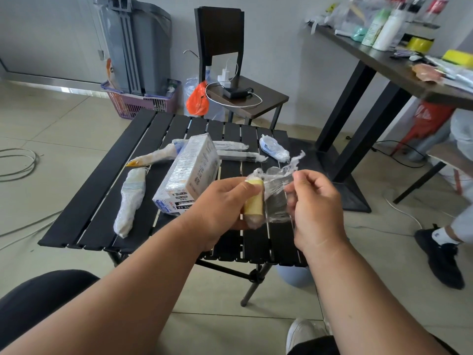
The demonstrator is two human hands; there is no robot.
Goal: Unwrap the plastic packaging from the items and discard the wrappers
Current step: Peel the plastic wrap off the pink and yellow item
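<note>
Left hand (217, 201) grips a small yellow cylinder (254, 198); right hand (313, 201) pinches its clear plastic film (277, 184), stretched between them.
Below, black slatted table (76, 221) carries a film-wrapped white box (188, 175) just beside the left hand (partly hidden), wrapped brush-shaped bundle (130, 198), wrapped pens (238, 155).

small yellow cylinder (254, 201) sitting upright above the table, clear plastic film (277, 187) half peeled and trailing to its right; wrapped box (189, 175), brush (130, 201) and tubes (230, 149) lying on slats.
</note>
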